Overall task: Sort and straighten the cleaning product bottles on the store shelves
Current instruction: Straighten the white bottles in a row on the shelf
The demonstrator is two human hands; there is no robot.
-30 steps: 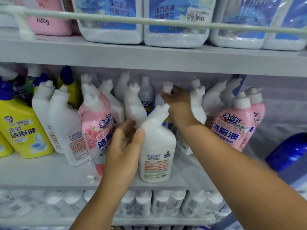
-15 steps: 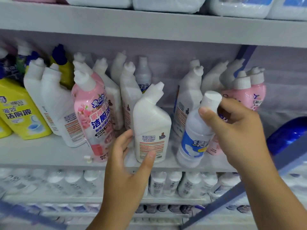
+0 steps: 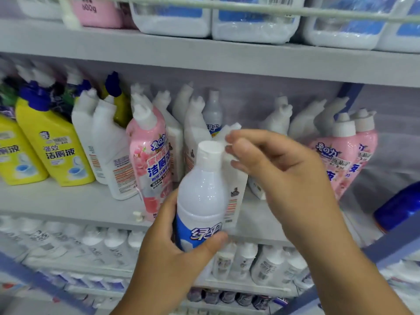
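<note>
My left hand (image 3: 168, 264) grips the lower body of a round white bottle (image 3: 201, 196) with a blue label and a flat white cap, held upright in front of the middle shelf (image 3: 68, 201). Just right of that cap, my right hand (image 3: 284, 178) hovers with loosely curled fingers and holds nothing. Its fingertips are at the neck of a white bent-neck bottle (image 3: 235, 185) standing behind. A pink bottle (image 3: 151, 160) stands to the left, with more white bent-neck bottles (image 3: 109, 142) beside it.
Yellow bottles (image 3: 54, 151) fill the shelf's left end and pink ones (image 3: 336, 155) stand at the right. A small white cap (image 3: 138, 216) lies at the shelf edge. White tubs sit on the upper shelf (image 3: 204, 57). Small white bottles (image 3: 102, 246) line the shelf below. A blue container (image 3: 400, 208) is at far right.
My right hand pulled the round bottle out from the back of the shelf and passed it over. My left hand left the bent-neck bottle and took the round one.
</note>
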